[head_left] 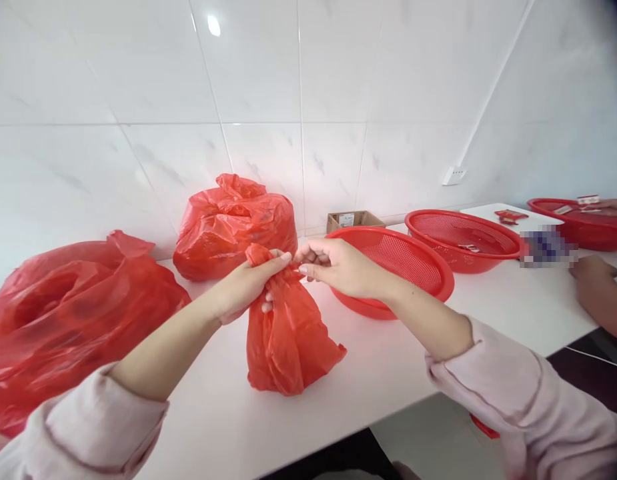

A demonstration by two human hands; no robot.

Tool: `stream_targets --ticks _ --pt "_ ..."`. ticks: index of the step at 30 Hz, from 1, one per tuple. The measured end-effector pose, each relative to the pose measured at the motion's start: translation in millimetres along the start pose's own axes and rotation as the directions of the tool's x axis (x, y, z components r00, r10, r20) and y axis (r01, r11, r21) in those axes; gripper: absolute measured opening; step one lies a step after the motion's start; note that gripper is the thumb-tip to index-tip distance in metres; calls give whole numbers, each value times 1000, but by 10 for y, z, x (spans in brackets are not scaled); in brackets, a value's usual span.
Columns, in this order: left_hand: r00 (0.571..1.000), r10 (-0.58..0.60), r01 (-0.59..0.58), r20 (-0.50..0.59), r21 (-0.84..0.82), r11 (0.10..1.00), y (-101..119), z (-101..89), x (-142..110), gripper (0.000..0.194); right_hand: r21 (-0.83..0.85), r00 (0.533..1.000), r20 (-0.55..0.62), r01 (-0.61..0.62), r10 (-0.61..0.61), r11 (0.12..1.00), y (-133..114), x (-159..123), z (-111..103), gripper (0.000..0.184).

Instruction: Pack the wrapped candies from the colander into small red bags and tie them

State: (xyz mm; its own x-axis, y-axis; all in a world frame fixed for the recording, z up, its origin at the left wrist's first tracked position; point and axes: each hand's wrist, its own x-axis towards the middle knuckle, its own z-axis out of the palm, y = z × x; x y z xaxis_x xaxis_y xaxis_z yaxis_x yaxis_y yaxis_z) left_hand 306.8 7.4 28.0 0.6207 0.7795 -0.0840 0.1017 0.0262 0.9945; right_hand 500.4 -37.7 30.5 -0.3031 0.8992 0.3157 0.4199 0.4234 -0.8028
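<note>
A red plastic bag (293,340) hangs bunched at its neck, its lower part at the white table. My left hand (255,280) is closed around that gathered neck, and a twist of plastic sticks up above the thumb. Just to the right, my right hand (338,265) has its fingers curled and pinched at the neck, close to my left thumb. A bit of red plastic shows at those fingertips. What the bag contains is hidden.
Two larger red bags (78,320) (235,230) stand left and behind. Red baskets (441,280) (463,260) sit to the right, a cardboard box (355,220) by the wall. At far right, another person's hands (595,280) are near a third basket (588,230). The white table (388,360) ends in front.
</note>
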Motion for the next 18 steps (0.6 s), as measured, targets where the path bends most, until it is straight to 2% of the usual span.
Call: stream_targets --ticks 3,4,7,8,11,12,14,16,18 --pt "996 22 -24 89 20 1000 -1 -15 2 30 48 989 -143 46 -38 998 -74 -123 33 6" --pt "991 31 -35 127 29 999 3 -31 2 30 65 987 -149 75 -65 995 -117 -173 43 5" --pt "972 55 -86 227 125 988 22 -76 -4 25 92 991 -40 133 -130 987 -185 -292 71 9" --pt "969 57 -101 241 177 979 24 -82 -5 21 94 990 -40 142 -138 985 -165 -303 81 9" --pt "976 73 -146 207 363 920 -10 -61 4 9 132 980 -177 118 -93 984 38 -242 143 13" --pt "977 120 -188 175 455 870 -40 -48 11 7 159 979 -197 85 -53 984 137 -206 180 17" --pt "947 297 -302 124 660 688 -123 -23 25 15 215 987 -157 11 24 977 329 -145 279 23" --pt "877 468 -362 112 794 489 -216 -7 36 24 269 991 -117 -27 61 963 467 -120 392 27" --pt "811 572 -399 126 834 381 -292 3 43 29 302 994 -100 -19 52 953 523 -131 480 28"
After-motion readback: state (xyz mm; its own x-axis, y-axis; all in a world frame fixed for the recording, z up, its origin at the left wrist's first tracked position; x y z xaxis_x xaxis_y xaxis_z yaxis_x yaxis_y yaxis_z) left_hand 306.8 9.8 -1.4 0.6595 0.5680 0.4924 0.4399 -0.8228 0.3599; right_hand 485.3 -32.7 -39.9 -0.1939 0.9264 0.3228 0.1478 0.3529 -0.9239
